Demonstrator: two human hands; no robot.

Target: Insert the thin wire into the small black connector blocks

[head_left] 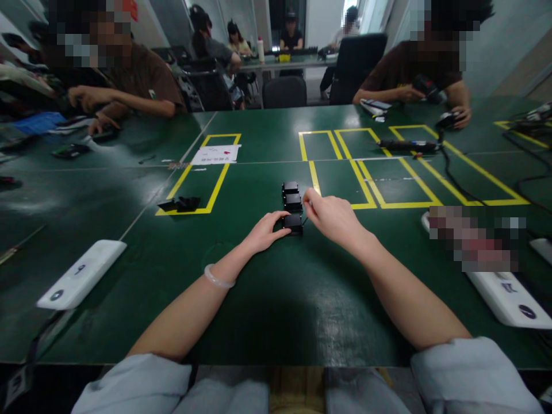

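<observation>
Three small black box-shaped parts stand in a column on the green table (259,310). My left hand (264,233) grips the nearest black box (294,224) from its left, thumb on the near side and a finger on the far side. Just beyond it are the middle black box (293,200) and the far black box (290,187), close together. To the right of the column, my right hand (334,215) is closed with its fingertips pinched. A thin dark piece shows below those fingertips by the nearest box; its kind is unclear.
Yellow tape outlines (366,195) mark the table. Black pieces (180,203) and a white paper (215,154) lie left. White power banks, one left (81,275) and one right (502,299), flank my arms. A black rod-like tool (407,146) lies beyond; two people work opposite.
</observation>
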